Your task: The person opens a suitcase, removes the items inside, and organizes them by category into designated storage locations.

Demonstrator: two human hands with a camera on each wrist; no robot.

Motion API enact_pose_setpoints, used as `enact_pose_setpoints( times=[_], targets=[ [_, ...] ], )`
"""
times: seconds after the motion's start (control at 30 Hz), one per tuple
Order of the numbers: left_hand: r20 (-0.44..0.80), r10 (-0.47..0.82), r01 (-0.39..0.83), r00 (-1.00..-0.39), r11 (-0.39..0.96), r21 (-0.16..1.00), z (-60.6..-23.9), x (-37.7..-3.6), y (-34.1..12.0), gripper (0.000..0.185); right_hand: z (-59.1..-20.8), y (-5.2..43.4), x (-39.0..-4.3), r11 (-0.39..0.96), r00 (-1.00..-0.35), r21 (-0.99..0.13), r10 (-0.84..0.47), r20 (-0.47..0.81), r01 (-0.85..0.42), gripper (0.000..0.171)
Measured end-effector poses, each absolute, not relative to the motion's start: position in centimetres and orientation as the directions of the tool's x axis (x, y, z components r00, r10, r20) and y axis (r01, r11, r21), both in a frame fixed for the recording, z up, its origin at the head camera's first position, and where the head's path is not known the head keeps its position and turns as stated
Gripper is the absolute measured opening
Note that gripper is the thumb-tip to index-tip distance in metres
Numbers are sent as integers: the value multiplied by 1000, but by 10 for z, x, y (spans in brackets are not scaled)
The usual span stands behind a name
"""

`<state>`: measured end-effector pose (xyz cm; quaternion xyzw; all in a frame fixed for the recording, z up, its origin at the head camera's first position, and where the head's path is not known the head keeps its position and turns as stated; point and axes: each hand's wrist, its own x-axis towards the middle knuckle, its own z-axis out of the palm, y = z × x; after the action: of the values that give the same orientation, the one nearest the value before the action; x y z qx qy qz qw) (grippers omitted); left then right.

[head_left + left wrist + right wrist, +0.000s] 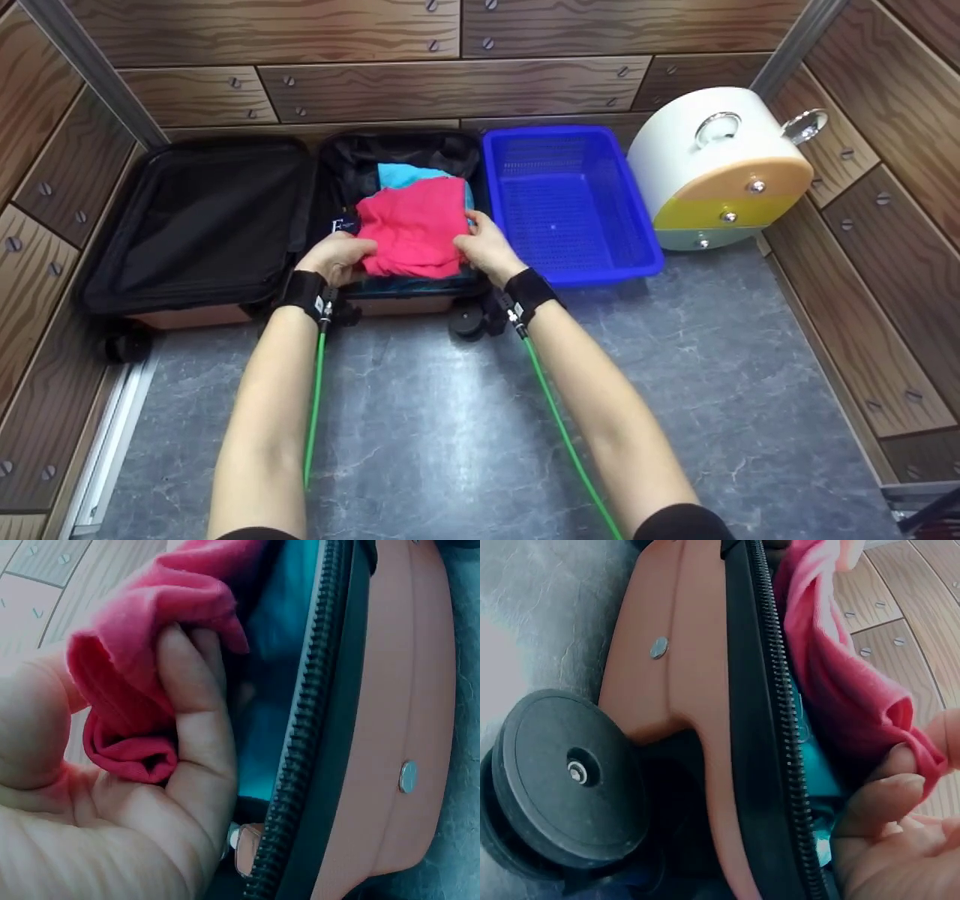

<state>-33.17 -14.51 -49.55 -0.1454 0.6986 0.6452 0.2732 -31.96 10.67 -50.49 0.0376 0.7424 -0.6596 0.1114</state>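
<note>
Both hands hold a folded pinkish-red cloth garment [416,225] over the right half of an open suitcase [405,303]. My left hand [335,255] grips its left edge, thumb on top; in the left wrist view the fingers [196,690] curl under the rolled fabric [124,690]. At the right edge my right hand [487,247] pinches the cloth, and the right wrist view shows its fingertips [900,791] at a folded corner. Beneath the garment lies a turquoise cloth [405,174] inside the suitcase. A dark item with white lettering [345,225] shows beside the left hand.
The suitcase's black-lined other half [217,217] lies open to the left. A blue plastic basket [570,217] stands against the right side. Farther right is a white rounded cabinet [697,142] with coloured drawers. A suitcase wheel [574,776] sticks out at the front. Wood-patterned panels [450,94] enclose the back.
</note>
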Motion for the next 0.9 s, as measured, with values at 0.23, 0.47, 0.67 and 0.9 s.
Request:
enact_pose_setpoints(
  times=[0.23,0.47,0.67,0.9],
  targets=[
    [-547,66,-540,-834,105,835,-498,-335,-136,7,-504,104,-321,135,-975,-970,-65,-210,200,71],
    [-490,94,-493,-867,-7,870,-502,-336,-131,84,-505,102,-320,258,-992,-964,-90,-94,67,71],
    [-477,141,-470,-868,78,879,-501,-335,-131,80,-507,102,-321,341,-992,-940,-104,-69,29,67],
    [-488,144,-490,-861,24,871,-501,-335,-129,83,-511,105,-324,294,-993,-955,-95,-75,44,70]
  ],
)
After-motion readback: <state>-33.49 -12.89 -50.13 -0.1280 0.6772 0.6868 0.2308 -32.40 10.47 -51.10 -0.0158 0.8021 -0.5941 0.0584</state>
